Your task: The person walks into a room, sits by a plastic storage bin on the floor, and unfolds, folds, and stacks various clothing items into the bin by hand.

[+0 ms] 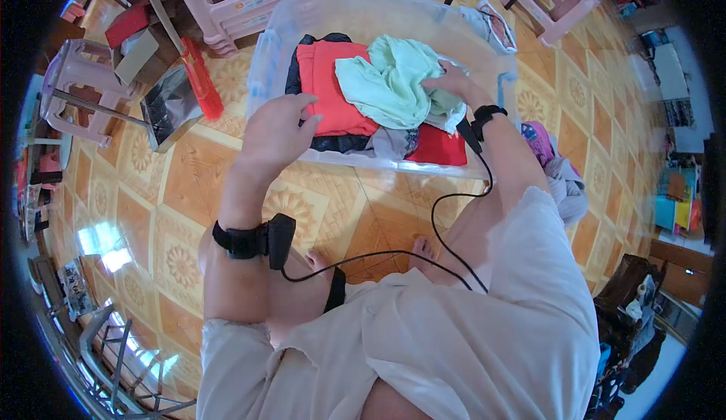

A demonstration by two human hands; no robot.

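A crumpled mint-green garment [389, 80] lies on top of the clothes in a clear plastic storage bin [355, 8]. My right hand [455, 85] is at the garment's right side, its thumb and fingers closed on the cloth. Left of it, a folded red garment [329, 80] rests on dark clothing [340, 144]. Over the bin's left front edge hangs my left hand [280, 129], empty, thumb and fingers apart, the fingertips close to the folded red garment. A grey garment [393, 142] and another red cloth [440, 148] show along the bin's front.
Pink plastic stools [242, 4] stand behind the bin and at both sides. A red broom [200, 80] and a dustpan [175, 106] are at left. Purple and grey clothes [563, 178] lie right of the bin. A black cable [378, 254] runs between my wrist straps.
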